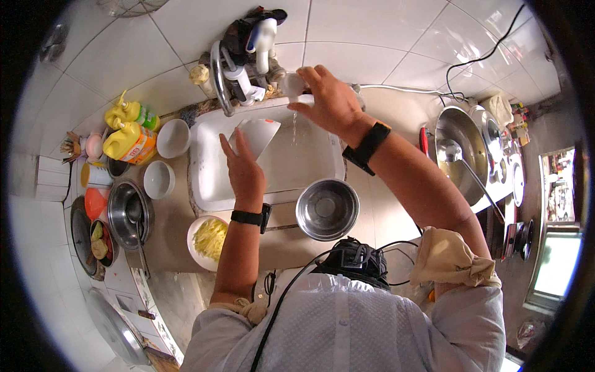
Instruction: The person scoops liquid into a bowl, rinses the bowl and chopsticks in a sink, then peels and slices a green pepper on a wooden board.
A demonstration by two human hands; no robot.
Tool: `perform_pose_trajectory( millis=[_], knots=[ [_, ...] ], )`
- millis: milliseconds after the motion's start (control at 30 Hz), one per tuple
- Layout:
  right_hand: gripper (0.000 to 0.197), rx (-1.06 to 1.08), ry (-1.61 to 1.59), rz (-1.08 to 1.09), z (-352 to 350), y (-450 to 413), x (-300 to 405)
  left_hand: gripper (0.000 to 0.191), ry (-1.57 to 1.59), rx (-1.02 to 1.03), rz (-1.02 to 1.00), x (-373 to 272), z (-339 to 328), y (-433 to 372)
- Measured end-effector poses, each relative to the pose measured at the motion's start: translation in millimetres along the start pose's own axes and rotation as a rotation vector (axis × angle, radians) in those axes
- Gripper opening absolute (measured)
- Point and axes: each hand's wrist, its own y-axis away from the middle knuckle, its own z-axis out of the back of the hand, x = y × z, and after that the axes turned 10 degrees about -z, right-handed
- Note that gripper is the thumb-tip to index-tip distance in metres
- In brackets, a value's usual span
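Note:
My left hand (247, 174) grips a white bowl (258, 136) that is tilted on its side over the left half of the white sink (199, 179). Over the sink's back right edge, my right hand (331, 103) has its thumb and fingers around a small whitish cup-like thing (293, 85), too blurred to name surely. A thin stream of water (294, 128) falls below it into the sink. Shallow water seems to lie in the basin. The curved metal faucet (217, 79) stands behind the tilted bowl, apart from both hands.
A steel bowl (327, 209) sits at the sink's front right edge. A bowl of pale yellow shreds (209, 239) is beside my left forearm. White bowls (173, 138) and yellow pump bottles (130, 143) crowd the left. At right is a large metal wok (458, 179) with a ladle.

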Motion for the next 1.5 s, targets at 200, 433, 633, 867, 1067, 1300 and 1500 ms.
perform_pose_trajectory(
  millis=[200,433,633,867,1067,1300,1500],
  knots=[
    [0.022,0.233,0.041,0.046,-33.6,58.8,-40.3,0.065,0.028,0.001,0.145,35.8,-9.5,17.3],
    [0.037,0.044,0.022,0.014,11.1,140.0,-88.2,0.059,1.43,0.277,0.772,-6.6,-5.8,5.2],
    [0.031,-0.303,-0.115,-0.105,37.2,205.1,-104.3,0.049,1.461,0.535,0.81,-59.4,-56.6,7.9],
    [0.035,-0.188,0.153,-0.062,17.6,250.2,-137.0,0.036,1.381,0.937,0.918,-144.3,-128.0,21.6],
    [0.037,-0.066,0.071,-0.178,-16.1,284.8,-169.4,0.036,1.308,1.051,1.071,-161.6,-184.5,52.1],
    [0.036,0.024,0.111,-0.269,-37.5,314.6,-196.5,0.035,1.253,0.997,1.135,-176.2,-199.5,67.3],
    [0.037,-0.008,0.227,-0.198,-16.7,327.1,-197.4,0.036,1.276,0.936,1.161,-178.3,-207.6,73.3]
  ],
)
